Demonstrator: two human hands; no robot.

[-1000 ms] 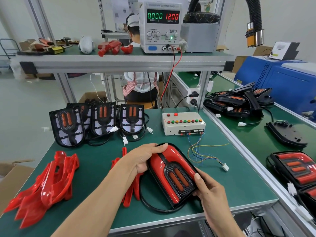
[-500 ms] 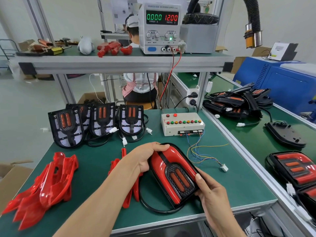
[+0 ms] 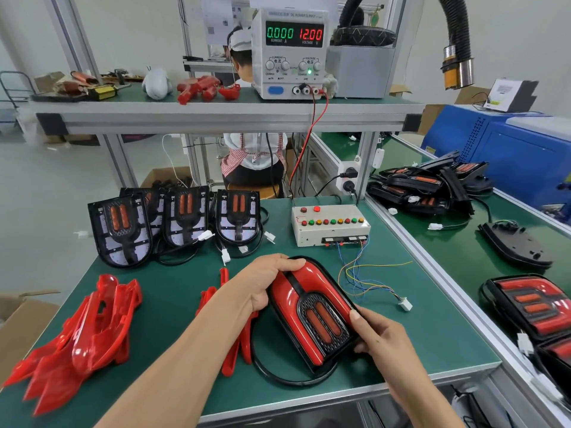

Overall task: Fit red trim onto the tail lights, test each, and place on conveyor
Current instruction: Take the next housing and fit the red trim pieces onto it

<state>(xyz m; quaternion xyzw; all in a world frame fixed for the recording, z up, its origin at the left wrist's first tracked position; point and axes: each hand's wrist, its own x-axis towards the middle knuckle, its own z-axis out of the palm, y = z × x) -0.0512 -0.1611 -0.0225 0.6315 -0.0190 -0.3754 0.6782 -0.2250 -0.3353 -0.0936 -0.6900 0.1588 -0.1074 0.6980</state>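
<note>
1. The tail light (image 3: 312,313) lies on the green worktop (image 3: 417,335) near its front edge. The left hand (image 3: 262,285) has its fingers curled over the rounded top end, and the right hand (image 3: 375,335) pinches the lower right rim. If the red trim (image 3: 290,291) is pressed down unevenly, one side may stay unseated; I cannot tell whether every clip is home.
2. The light's black cable (image 3: 272,372) loops beneath and in front of the housing. It could get pinched under the housing or snag when the unit is lifted.
3. The tester lead's white connector (image 3: 404,305) lies loose beside the light, its thin wires running to the test box (image 3: 330,223). A careless sweep of the right hand could drag it or strain the wires.
4. Spare red trims (image 3: 234,344) lie under the left forearm, so a hard lean might crack or scuff them.
5. The power supply (image 3: 290,54) reads zero current, so the light probably isn't tested yet; moving it to the conveyor (image 3: 463,261) now would skip that check.
</note>
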